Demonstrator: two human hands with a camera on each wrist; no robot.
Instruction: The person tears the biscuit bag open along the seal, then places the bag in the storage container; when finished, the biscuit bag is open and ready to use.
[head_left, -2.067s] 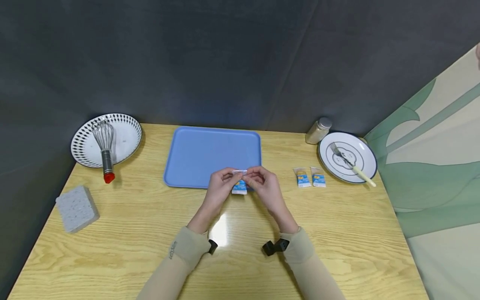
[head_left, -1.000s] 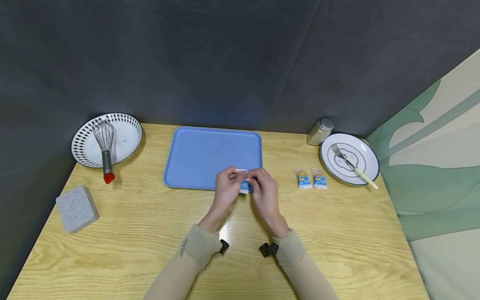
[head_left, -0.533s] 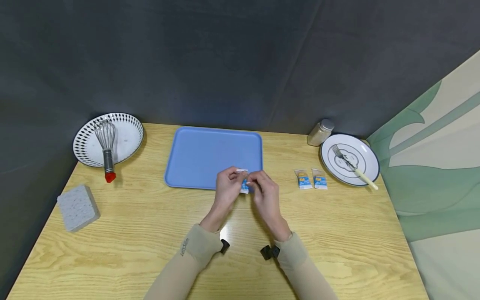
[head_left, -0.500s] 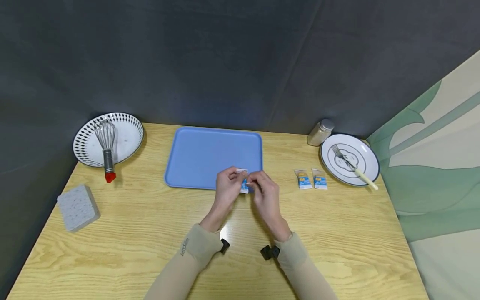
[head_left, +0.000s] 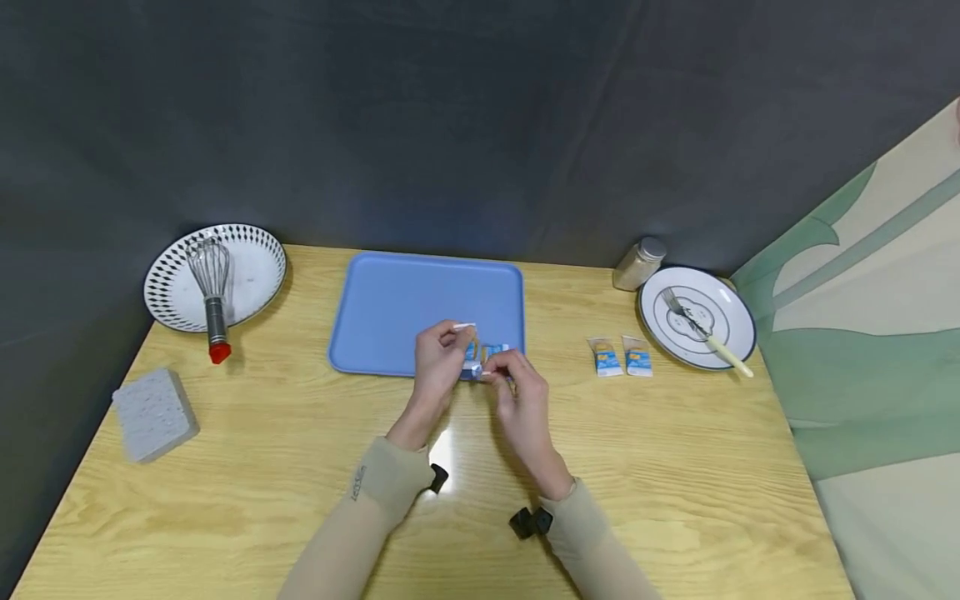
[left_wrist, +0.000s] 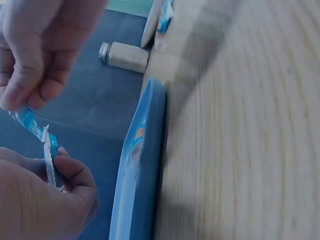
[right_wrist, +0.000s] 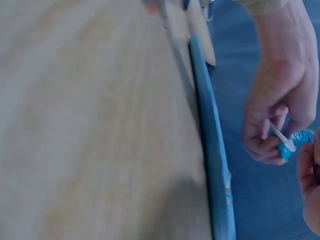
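My left hand (head_left: 437, 362) pinches a small blue-and-white packet (head_left: 471, 351) above the near right part of the blue tray (head_left: 420, 300). Between thumb and finger, my right hand (head_left: 523, 404) grips a strip (left_wrist: 29, 122) of its wrapper, pulled out to the side. In the left wrist view the strip still meets the packet at one corner; what is inside does not show. A similar packet (head_left: 496, 350) lies in the tray just behind my right fingers. Two more packets, the left one (head_left: 606, 357) and the right one (head_left: 637, 356), lie on the table to the right.
At the left, a patterned plate (head_left: 258, 283) bears a whisk (head_left: 214, 308), with a grey speckled sponge block (head_left: 155, 414) nearer. A shaker jar (head_left: 639, 263) and a plate (head_left: 720, 292) with a fork (head_left: 716, 343) stand at the back right.
Hands that were close together are now farther apart: the left has shifted left and away, the right slightly nearer. A strip of wrapper has come away sideways. The packet in the tray has come into view.
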